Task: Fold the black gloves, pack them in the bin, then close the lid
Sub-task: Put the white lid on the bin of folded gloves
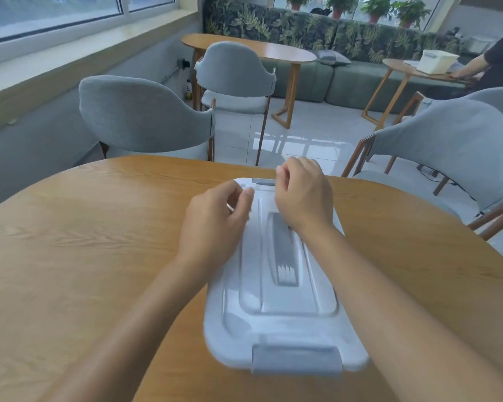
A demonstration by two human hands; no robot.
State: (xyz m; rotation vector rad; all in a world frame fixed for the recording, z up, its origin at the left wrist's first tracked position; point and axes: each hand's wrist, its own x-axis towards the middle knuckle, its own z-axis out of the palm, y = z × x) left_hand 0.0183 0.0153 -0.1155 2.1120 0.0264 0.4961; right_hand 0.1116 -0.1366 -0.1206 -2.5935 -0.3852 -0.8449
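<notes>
Bin point(276, 311) of pale grey plastic, long and narrow, lying on the wooden surface point(84, 242) with its short ends pointing toward and away from the viewer. Its lid point(285, 320) sits on top and covers the whole opening, so the gloves cannot be seen. A grey latch point(297, 359) shows at the near end of the lid, and a second latch point(263, 181) at the far end; whether either is snapped down cannot be told (the picture is blurred there).

Left hand point(215, 216): over the far left part of the lid, fingers curled inward toward the thumb, with nothing visible held between them. Right hand point(302, 195): over the far right corner of the lid, just beside the far latch, fingers likewise curled and thumb bent in, holding nothing that can be seen. Both forearms reach in from the near edge and cross above the lid's sides. Whether either hand touches the lid cannot be judged.

Background: grey padded chairs point(145, 114) beyond the surface, a second wooden table point(259, 49), a leaf-patterned sofa point(317, 33) with potted plants point(375, 7) behind it, and another person point(497, 59) at a small round table bearing a white bin point(437, 61).
</notes>
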